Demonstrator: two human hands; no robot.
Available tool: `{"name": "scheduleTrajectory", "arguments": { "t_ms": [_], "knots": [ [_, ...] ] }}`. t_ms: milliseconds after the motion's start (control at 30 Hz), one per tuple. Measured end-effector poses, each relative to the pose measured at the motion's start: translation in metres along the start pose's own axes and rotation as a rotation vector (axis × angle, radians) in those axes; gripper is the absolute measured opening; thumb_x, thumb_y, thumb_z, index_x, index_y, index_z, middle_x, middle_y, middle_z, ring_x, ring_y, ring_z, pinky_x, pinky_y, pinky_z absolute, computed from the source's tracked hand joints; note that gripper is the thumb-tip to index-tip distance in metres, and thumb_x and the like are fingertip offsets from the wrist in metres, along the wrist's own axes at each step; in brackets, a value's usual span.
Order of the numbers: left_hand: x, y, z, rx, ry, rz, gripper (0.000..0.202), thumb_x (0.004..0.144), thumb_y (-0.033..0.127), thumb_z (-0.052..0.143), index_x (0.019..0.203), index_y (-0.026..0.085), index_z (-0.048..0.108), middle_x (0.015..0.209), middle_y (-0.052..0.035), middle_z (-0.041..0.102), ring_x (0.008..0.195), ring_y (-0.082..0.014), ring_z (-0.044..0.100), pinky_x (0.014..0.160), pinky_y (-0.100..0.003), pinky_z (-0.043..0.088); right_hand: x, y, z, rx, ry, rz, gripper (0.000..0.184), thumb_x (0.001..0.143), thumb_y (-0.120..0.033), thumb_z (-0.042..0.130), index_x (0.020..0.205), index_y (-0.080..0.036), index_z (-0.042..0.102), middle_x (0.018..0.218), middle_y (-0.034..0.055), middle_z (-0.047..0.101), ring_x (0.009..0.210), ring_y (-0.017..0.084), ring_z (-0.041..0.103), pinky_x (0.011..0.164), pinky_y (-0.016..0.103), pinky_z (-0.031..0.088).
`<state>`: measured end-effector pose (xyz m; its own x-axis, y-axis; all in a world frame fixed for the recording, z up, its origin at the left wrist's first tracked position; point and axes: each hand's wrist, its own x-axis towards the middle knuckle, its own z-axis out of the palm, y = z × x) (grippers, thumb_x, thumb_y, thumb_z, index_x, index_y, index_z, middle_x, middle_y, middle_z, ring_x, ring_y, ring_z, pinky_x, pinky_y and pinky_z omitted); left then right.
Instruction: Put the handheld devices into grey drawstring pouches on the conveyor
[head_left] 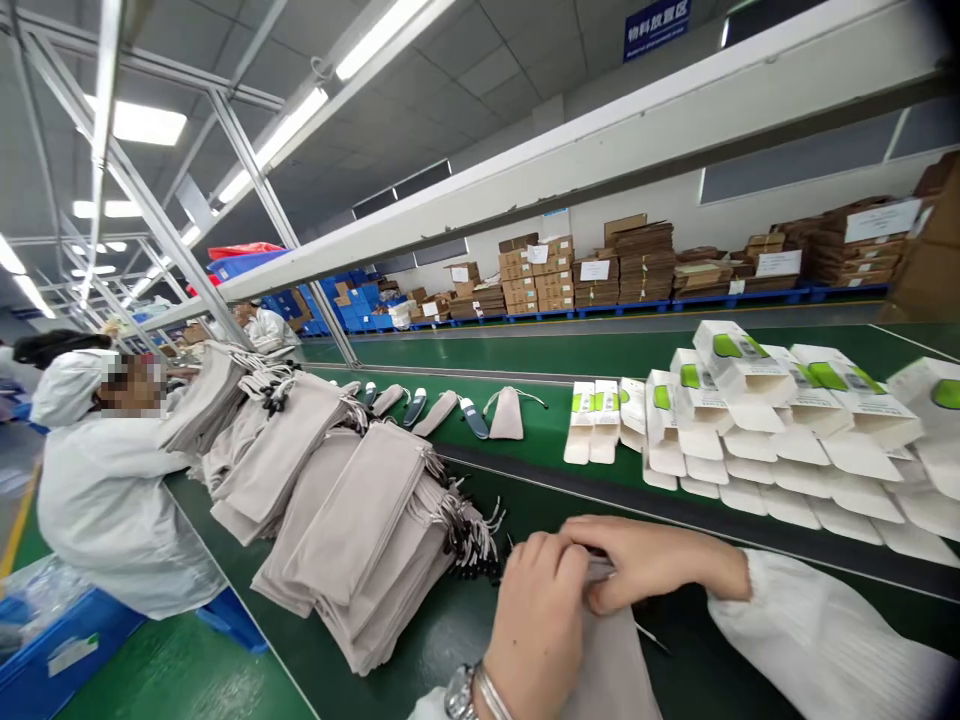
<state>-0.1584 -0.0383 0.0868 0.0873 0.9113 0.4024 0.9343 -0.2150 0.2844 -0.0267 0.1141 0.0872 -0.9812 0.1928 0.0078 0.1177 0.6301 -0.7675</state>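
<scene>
My left hand, with a metal wristwatch and a bangle at the wrist, and my right hand, in a white sleeve, both pinch the top of a beige drawstring pouch. The pouch hangs toward me, and my fingers hide its mouth. A thin dark cord end sticks out beside it. Just left of my hands lies a tall stack of beige pouches with dark-tipped cords. It stands on the green work surface, apart from my fingers.
A co-worker in a white hooded coverall sits at the left, beside more pouch stacks. Beyond a dark rail, a green conveyor belt carries a pouch, small devices and white boxes with green labels. A blue crate stands lower left.
</scene>
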Motion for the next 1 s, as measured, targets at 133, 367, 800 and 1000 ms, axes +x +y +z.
{"name": "scheduleTrajectory", "arguments": {
  "t_ms": [133, 367, 800, 1000],
  "knots": [
    [0.001, -0.019, 0.023, -0.060, 0.043, -0.010, 0.030, 0.088, 0.002, 0.042, 0.110, 0.019, 0.053, 0.111, -0.0089, 0.061, 0.097, -0.0258, 0.054, 0.084, -0.043, 0.049, 0.007, 0.041, -0.005, 0.463, 0.109, 0.031, 0.042, 0.088, -0.050, 0.056, 0.114, -0.018, 0.064, 0.108, 0.0094, 0.066, 0.097, 0.024, 0.063, 0.084, 0.035, 0.049],
    [-0.010, -0.025, 0.046, -0.107, 0.141, -0.071, 0.029, 0.083, 0.005, 0.054, 0.107, 0.020, 0.053, 0.110, -0.0073, 0.062, 0.093, -0.0243, 0.056, 0.075, -0.038, 0.050, 0.024, 0.104, 0.021, 0.333, 0.389, 0.179, 0.041, 0.088, -0.058, 0.057, 0.100, -0.020, 0.069, 0.095, 0.0095, 0.070, 0.095, 0.027, 0.066, 0.082, 0.034, 0.051],
    [-0.010, -0.029, 0.053, -0.077, 0.101, -0.079, 0.029, 0.087, 0.017, 0.060, 0.114, 0.024, 0.052, 0.111, -0.0027, 0.064, 0.095, -0.0228, 0.059, 0.076, -0.037, 0.050, 0.020, 0.119, 0.018, 0.305, 0.334, 0.227, 0.043, 0.088, -0.061, 0.055, 0.103, -0.025, 0.072, 0.106, 0.0095, 0.070, 0.104, 0.029, 0.066, 0.084, 0.030, 0.056],
    [-0.011, -0.031, 0.050, -0.102, 0.086, -0.047, 0.032, 0.088, 0.015, 0.055, 0.117, 0.024, 0.051, 0.113, -0.0053, 0.063, 0.097, -0.0239, 0.057, 0.078, -0.038, 0.051, 0.021, 0.117, 0.021, 0.304, 0.405, 0.231, 0.044, 0.086, -0.063, 0.055, 0.100, -0.026, 0.073, 0.101, 0.0102, 0.071, 0.097, 0.030, 0.067, 0.080, 0.034, 0.056]
  ]
}}
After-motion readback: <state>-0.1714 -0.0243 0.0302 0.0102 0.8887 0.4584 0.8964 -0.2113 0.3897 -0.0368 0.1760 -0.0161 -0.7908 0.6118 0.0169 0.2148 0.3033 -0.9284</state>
